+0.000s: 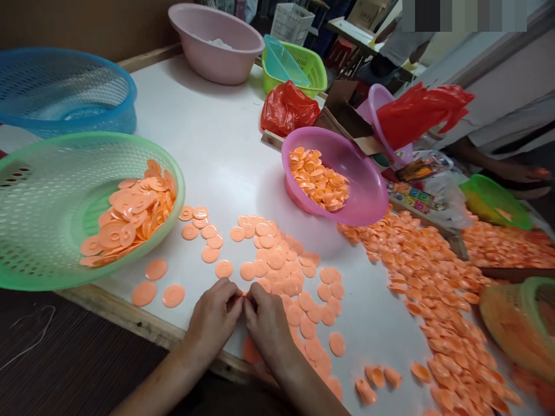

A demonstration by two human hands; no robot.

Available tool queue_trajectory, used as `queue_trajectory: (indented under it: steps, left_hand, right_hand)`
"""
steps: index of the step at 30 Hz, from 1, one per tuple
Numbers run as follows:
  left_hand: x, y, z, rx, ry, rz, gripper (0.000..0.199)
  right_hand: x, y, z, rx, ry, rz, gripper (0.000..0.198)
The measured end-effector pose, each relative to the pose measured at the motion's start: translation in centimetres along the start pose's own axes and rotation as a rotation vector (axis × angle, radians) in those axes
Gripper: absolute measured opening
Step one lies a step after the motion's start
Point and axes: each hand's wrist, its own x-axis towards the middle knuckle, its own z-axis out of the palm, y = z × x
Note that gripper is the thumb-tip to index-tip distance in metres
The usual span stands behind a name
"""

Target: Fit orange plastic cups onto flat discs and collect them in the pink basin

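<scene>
Over the desk [203, 133], left hand [215, 312] and right hand [267, 318] pinch an orange piece [244, 294] that could slip if either loosens.

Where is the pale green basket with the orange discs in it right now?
The pale green basket is at the left of the head view, nearer the person than the blue basket and to the left of the left hand.

Brown wall [78, 23]: plain and kinda dim, up at 10 to 11 o'clock
Pale wall [515, 66]: way lighter, 2 o'clock
Floor [32, 370]: really dark, finely streaked, 8 o'clock
Worktable [203, 124]: white top, bare-wood edging [143, 327] around 7
Back table [350, 30]: light top, 1 o'clock
Light: soft glare on the white top, near centre
</scene>
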Motion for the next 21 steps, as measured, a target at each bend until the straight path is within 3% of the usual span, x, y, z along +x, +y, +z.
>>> queue_trajectory:
  steps: [10, 13, 16, 18, 21]
  left_hand:
    - [0.2, -1.5, -0.4, -0.005, -0.035, 0.081, 0.019]
    - [0.5, -1.0, -1.1, -0.013, -0.054, 0.079, 0.021]
    - [0.0, -0.4, -2.1, -0.047, 0.030, 0.066, 0.037]
    - [-0.9, 0.0, -2.3, 0.010, 0.074, 0.134, 0.038]
    - [-2.3, 0.4, -0.9, 0.145, -0.055, 0.363, 0.026]
  right_hand:
    - [-0.6, 0.8, 1.6, 0.198, 0.088, 0.014, 0.016]
    - [-0.2, 0.9, 0.5, 0.363, -0.018, 0.103, 0.016]
    - [2.3, 0.1, -4.2, 0.553, -0.034, 0.117, 0.016]
    - [5.2, -0.6, -9.4, 0.619, 0.150, 0.022, 0.015]
    - [9.6, -0.8, -18.1, 0.626, 0.473, -0.099, 0.010]
